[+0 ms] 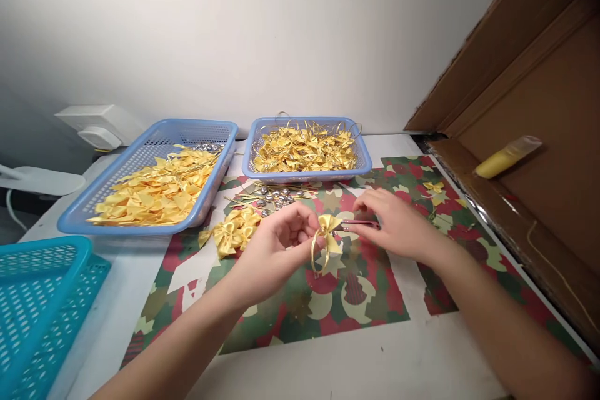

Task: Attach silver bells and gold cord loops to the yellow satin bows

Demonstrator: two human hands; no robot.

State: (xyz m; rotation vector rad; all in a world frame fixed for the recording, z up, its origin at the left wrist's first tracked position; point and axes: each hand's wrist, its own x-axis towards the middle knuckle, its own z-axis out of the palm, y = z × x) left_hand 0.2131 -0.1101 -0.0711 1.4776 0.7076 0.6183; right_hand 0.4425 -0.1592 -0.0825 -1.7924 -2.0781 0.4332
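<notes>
My left hand (279, 253) pinches a yellow ribbon bow (330, 240), with a loop of gold cord (314, 259) hanging from it. From the right, my right hand (396, 222) grips slim pinkish tweezers (370, 224), whose tips meet the bow; whether they grip the bow or its cord I cannot tell. Beside my left hand lies a small pile of yellow bows (229, 234). Just behind it are several silver bells (276, 199) and short gold cords (244, 199), partly hidden by my fingers.
Two blue baskets stand at the back: the left basket (70, 225) holds yellow bows, the right basket (307, 175) bows with gold cords. A teal basket (89, 262) sits at the left edge. Cardboard (529, 75) walls the right side, with a yellow-filled tube (506, 157).
</notes>
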